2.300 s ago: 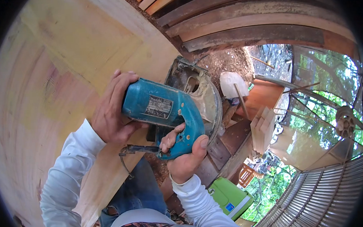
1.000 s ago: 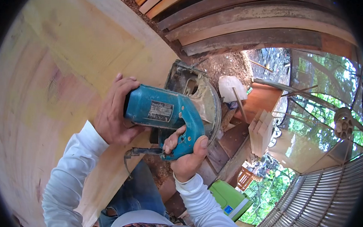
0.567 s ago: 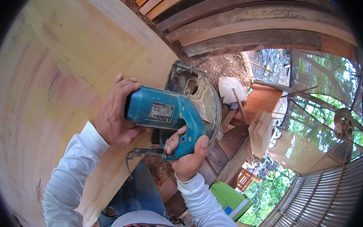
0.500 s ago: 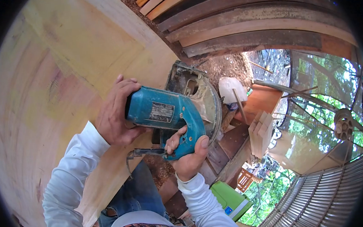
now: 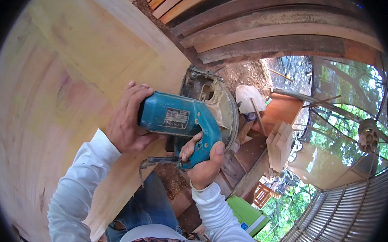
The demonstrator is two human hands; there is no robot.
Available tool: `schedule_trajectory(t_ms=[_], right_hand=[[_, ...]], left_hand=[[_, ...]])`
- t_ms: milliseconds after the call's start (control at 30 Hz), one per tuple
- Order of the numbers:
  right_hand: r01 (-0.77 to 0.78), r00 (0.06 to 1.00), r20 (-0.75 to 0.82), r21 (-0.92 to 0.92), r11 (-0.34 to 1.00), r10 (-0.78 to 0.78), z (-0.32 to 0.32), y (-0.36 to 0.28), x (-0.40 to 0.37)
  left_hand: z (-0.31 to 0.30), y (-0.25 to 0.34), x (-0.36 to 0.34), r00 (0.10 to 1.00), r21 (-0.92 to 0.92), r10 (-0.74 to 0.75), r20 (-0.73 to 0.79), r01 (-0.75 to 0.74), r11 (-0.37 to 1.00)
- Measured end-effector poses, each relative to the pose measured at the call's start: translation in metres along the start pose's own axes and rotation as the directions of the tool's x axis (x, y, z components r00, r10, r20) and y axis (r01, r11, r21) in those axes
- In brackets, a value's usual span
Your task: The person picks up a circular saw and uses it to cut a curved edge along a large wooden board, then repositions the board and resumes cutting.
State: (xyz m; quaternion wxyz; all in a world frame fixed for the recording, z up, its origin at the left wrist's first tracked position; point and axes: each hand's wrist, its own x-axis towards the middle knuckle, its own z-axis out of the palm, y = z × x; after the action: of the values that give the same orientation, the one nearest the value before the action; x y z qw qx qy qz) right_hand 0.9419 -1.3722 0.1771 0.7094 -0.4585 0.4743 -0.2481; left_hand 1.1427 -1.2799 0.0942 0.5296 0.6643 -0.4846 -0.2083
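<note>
A teal circular saw [image 5: 176, 115] with a dusty metal blade guard [image 5: 221, 106] sits at the right edge of a large plywood sheet [image 5: 81, 65]. My right hand [image 5: 205, 162] is closed around its rear handle, fingers curled through the grip and thumb on the outside. With fingers spread over the end of the motor housing, my left hand [image 5: 130, 117] grips the saw from the other side. The blade itself is hidden beneath the guard and body. Part of the saw's base plate sticks out below the handle.
Long wooden boards [image 5: 277, 29] lie stacked at the top right. Beyond the sheet's edge are a stack of short wood pieces [image 5: 278, 147], a whitish container [image 5: 247, 98] and a green box [image 5: 247, 214]. Sawdust covers the ground.
The saw and both hands appear slightly farther right in view, and the surroundings have shifted a little too. Both hands keep the same hold.
</note>
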Motion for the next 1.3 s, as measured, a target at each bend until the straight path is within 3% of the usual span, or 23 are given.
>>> schedule_trajectory(t_ms=[700, 1133, 1233, 1300], right_hand=[[0.011, 1.000, -0.015, -0.027, 1.000, -0.011, 0.008, -0.009, 0.015], [0.113, 0.994, 0.022, -0.089, 0.990, -0.112, 0.011, -0.016, 0.036], [0.123, 0.992, -0.011, -0.116, 0.986, -0.125, 0.014, -0.016, 0.020], [0.087, 0.995, -0.043, -0.093, 0.992, -0.092, 0.016, -0.018, 0.007]], left_hand=[[0.006, -0.002, 0.002, 1.000, 0.025, -0.020, -0.020, 0.020, 0.999], [0.016, 0.001, 0.016, 0.994, -0.033, -0.096, -0.057, 0.094, 0.995], [0.009, 0.003, 0.014, 1.000, 0.092, -0.018, -0.024, 0.020, 0.996], [0.009, 0.011, 0.008, 0.998, 0.089, -0.068, -0.013, 0.069, 0.994]])
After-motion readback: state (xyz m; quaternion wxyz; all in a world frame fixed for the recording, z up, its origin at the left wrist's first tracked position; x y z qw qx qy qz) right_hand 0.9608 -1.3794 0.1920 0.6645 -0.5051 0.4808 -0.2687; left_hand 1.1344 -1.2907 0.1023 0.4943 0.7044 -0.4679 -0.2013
